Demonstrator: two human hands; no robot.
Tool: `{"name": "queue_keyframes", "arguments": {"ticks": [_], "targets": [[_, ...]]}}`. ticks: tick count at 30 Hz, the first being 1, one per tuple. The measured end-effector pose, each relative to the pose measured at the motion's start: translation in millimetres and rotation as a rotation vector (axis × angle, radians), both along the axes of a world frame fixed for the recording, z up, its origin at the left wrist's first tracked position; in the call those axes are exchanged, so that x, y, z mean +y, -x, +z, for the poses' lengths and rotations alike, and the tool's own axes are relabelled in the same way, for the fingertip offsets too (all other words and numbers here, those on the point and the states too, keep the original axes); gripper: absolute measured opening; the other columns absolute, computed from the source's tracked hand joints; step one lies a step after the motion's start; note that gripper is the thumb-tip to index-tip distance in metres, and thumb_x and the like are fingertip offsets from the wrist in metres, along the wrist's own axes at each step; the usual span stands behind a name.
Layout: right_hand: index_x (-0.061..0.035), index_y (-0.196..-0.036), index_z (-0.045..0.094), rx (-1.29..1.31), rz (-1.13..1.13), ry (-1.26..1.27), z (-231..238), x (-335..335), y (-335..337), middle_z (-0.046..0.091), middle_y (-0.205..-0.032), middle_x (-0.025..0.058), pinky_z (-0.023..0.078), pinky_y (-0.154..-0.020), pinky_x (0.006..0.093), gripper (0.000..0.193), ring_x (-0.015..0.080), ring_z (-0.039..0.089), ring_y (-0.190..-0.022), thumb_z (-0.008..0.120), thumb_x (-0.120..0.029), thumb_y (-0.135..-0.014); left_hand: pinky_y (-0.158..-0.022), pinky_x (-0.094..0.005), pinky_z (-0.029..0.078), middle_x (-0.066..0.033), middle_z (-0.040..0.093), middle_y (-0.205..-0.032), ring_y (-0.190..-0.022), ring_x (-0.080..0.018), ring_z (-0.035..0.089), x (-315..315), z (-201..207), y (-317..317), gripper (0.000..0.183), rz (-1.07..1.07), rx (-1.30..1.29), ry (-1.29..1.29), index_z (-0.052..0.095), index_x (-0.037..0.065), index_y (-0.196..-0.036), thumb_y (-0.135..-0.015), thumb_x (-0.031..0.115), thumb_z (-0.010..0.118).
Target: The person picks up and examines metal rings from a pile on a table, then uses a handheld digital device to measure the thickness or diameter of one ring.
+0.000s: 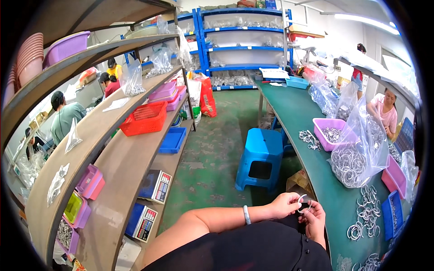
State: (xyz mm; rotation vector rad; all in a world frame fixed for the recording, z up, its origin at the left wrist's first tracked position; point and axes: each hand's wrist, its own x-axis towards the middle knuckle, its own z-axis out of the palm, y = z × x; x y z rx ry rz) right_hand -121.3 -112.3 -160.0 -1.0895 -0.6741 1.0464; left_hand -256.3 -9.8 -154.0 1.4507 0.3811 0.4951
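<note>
My left hand point(285, 205) and my right hand point(314, 217) meet at the edge of the green-topped table point(289, 108), their fingertips closed on one silver curved metal ring point(300, 198). It looks like an open hoop, the left pinching one side and the right the other. Whether it is one piece or two is hard to make out. Right of my hands, a loose pile of similar metal rings point(368, 212) lies on the tabletop. Beyond it stands a clear plastic bag point(357, 158) full of such rings.
A pink basket point(320, 123) of metal parts and a blue tray point(392, 216) sit on the table. A blue stool point(262, 156) stands beside it. Shelving at left holds a red basket point(143, 118) and scales point(156, 186). Several people work nearby, one across the table point(383, 108).
</note>
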Motion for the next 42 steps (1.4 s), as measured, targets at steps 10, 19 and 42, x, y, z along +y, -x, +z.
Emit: {"name": "queue_keyframes", "arguments": {"ticks": [10,19,42], "targets": [[-0.0011,-0.103,0.045,-0.028,-0.007,-0.023,-1,-1,-1,0.057,-0.070,0.0080,0.044,-0.046,0.0225,0.029,0.0139,0.055,-0.051,0.048,0.007,-0.074,-0.056,-0.0203,0.040,0.0010,0.051,-0.076,-0.063,-0.0055,0.047,0,1,-2,0.018,0.002,-0.012,-0.020,0.049,0.002,-0.097,-0.084,0.014,0.051],[-0.0010,-0.104,0.045,-0.030,-0.066,-0.046,1,-18,2,0.057,-0.071,0.0072,0.044,-0.047,0.0212,0.030,0.0124,0.054,-0.053,0.051,0.004,-0.075,-0.056,-0.0210,0.041,0.0008,0.051,-0.077,-0.063,-0.0057,0.048,-8,2,-5,0.019,-0.045,-0.019,-0.031,0.050,0.002,-0.098,-0.084,0.014,0.051],[0.0001,-0.115,0.045,0.004,-0.580,-0.076,30,-154,-43,0.057,-0.085,0.0064,0.047,-0.060,0.0237,0.030,0.0122,0.057,-0.068,0.046,-0.005,-0.085,-0.058,-0.0229,0.043,-0.0032,0.057,-0.076,-0.065,-0.0118,0.054,-66,27,-139,0.020,-0.630,0.046,0.322,0.055,0.002,-0.100,-0.088,0.014,0.045]]}}
